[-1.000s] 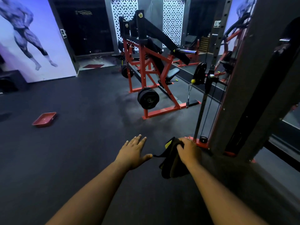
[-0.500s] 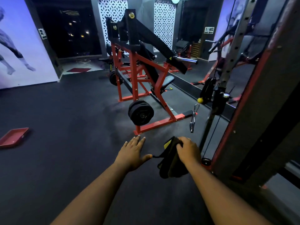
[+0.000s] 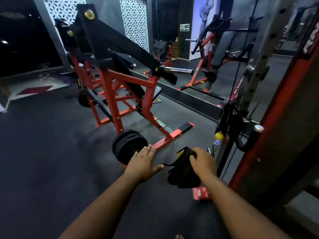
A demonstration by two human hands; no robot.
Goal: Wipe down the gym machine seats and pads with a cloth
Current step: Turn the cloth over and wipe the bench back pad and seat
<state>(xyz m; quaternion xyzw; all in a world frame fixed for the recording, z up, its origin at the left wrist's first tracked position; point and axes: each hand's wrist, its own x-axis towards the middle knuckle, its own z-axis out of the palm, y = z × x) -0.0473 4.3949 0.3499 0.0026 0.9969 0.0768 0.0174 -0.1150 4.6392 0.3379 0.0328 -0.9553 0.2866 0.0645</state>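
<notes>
The red machine at 12 o'clock looks closer now. The right hand grips the cloth; the left hand is flat and holds nothing. A foot could catch the weight plates.

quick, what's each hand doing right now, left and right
Left hand: open, fingers straight and spread, holding nothing.
Right hand: fingers curled round a dark cloth, gripping it.

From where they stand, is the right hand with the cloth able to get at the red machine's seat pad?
Probably not yet: the right hand holding the cloth is well short of the seat pad, behind the red frame.
</notes>
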